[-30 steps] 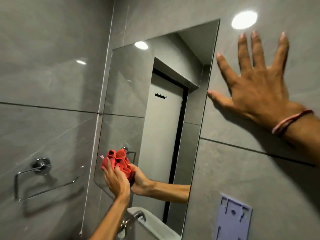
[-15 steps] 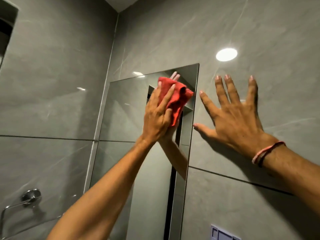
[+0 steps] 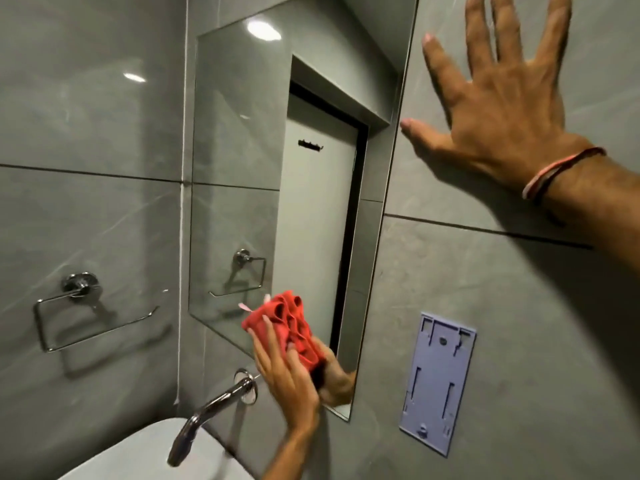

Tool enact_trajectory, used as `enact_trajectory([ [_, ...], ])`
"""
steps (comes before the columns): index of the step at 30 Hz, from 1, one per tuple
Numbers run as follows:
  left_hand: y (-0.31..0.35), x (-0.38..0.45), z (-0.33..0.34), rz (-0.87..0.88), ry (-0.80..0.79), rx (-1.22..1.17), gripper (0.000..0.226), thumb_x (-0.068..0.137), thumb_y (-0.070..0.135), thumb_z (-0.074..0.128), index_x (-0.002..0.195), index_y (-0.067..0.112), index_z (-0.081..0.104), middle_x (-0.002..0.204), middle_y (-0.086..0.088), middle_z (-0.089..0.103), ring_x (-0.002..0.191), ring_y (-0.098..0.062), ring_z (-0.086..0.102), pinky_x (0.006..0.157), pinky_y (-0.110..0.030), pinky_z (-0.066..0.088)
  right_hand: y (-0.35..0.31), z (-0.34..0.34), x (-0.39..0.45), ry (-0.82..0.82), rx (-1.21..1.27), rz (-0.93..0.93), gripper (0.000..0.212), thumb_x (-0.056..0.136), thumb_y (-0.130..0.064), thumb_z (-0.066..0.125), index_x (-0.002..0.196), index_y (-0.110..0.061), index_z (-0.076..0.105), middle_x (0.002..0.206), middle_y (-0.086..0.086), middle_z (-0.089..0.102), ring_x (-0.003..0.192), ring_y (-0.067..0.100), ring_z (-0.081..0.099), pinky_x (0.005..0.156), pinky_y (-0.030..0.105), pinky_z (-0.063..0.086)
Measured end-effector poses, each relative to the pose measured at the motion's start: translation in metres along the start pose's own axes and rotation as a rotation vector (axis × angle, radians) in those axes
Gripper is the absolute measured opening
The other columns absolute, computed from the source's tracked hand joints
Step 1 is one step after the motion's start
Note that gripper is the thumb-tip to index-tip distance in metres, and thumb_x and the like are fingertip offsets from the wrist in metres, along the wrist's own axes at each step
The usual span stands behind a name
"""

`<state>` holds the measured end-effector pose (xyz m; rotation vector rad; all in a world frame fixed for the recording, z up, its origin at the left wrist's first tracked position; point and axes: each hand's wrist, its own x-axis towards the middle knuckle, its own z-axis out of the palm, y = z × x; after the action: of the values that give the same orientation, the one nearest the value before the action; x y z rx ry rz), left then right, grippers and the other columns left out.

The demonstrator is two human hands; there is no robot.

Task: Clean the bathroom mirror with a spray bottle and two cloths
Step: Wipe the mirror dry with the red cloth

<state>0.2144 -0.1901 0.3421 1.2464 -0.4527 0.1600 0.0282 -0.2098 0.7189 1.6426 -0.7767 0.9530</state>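
A tall frameless mirror (image 3: 242, 161) is fixed to the grey tiled wall. My left hand (image 3: 285, 379) presses a bunched red cloth (image 3: 285, 327) against the mirror's lower right corner, and the glass shows the hand's reflection. My right hand (image 3: 498, 109) lies flat on the wall tile to the right of the mirror, fingers spread, with a red and white thread band at the wrist. No spray bottle or second cloth is in view.
A chrome tap (image 3: 211, 407) juts from the wall over a white basin (image 3: 145, 455) just below the cloth. A chrome towel ring (image 3: 79, 306) hangs on the left wall. A lilac plastic mounting plate (image 3: 438, 382) is fixed right of the mirror.
My left hand has swept the red cloth from the mirror's top right corner down to its lower right corner. My right hand stays flat on the wall. The view has tilted down.
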Motion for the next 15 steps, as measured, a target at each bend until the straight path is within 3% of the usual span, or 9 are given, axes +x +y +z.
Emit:
enact_trajectory([
  [3,0.035,-0.037,0.02,0.046,-0.036,-0.096,0.065,0.083,0.024,0.047,0.147,0.023,0.034,0.164,-0.021,0.026,0.15,-0.04,0.029,0.122,-0.051,0.023,0.006,-0.013,0.0,-0.023,-0.027,-0.01,0.093,0.091,-0.08,0.031,0.165,-0.025,0.022,0.174,0.026,0.01,0.162,0.042,0.009,0.122,0.078,0.009],
  [6,0.108,-0.007,0.044,0.092,-0.021,-0.185,0.064,0.082,0.029,0.046,0.145,0.03,0.037,0.165,-0.018,0.026,0.15,-0.038,0.027,0.123,-0.046,0.018,0.016,-0.023,-0.002,-0.053,0.027,-0.058,0.088,0.094,-0.074,0.036,0.164,-0.023,0.025,0.173,0.025,0.014,0.161,0.04,0.016,0.128,0.069,0.01],
  [10,0.245,0.063,0.075,0.321,-0.125,-0.373,0.062,0.088,0.031,0.042,0.15,0.036,0.042,0.17,-0.002,0.017,0.156,-0.023,0.015,0.127,-0.047,0.012,0.041,-0.037,-0.017,-0.035,0.229,-0.022,0.082,0.097,-0.067,0.038,0.164,-0.021,0.027,0.172,0.023,0.021,0.157,0.041,0.028,0.126,0.053,0.028],
  [15,0.428,0.112,0.11,0.625,-0.417,-0.483,0.061,0.086,0.024,0.035,0.145,0.018,0.052,0.165,-0.014,0.03,0.151,-0.029,0.028,0.125,-0.047,0.024,0.069,-0.058,-0.015,0.047,0.612,0.158,0.08,0.096,-0.067,0.035,0.165,-0.028,0.022,0.172,0.012,0.028,0.157,0.027,0.032,0.128,0.045,0.033],
])
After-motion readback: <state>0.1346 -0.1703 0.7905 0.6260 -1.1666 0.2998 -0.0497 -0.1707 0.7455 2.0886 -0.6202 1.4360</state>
